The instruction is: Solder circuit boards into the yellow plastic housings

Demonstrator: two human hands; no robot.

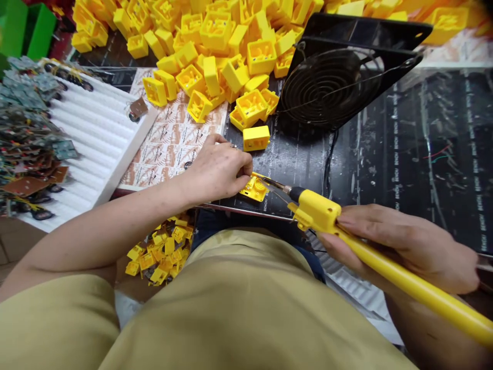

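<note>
My right hand (404, 241) is wrapped round a yellow soldering gun (316, 210) with a long yellow body. Its metal tip points left and reaches a small flat yellow plastic part (254, 189) at the table's front edge. Over the left side of that part is my left hand (227, 167), its thumb and fingers pinched together. Whatever lies between those fingertips is too small to make out. Just beyond my left hand stands a single yellow box-shaped casing (256, 138).
Many yellow casings (215, 31) are heaped at the back. A black fan (331, 82) stands behind the soldering gun. At the left, a white ridged foam tray (96, 118) bears circuit boards (26, 133). More yellow pieces (162, 252) lie below the table edge.
</note>
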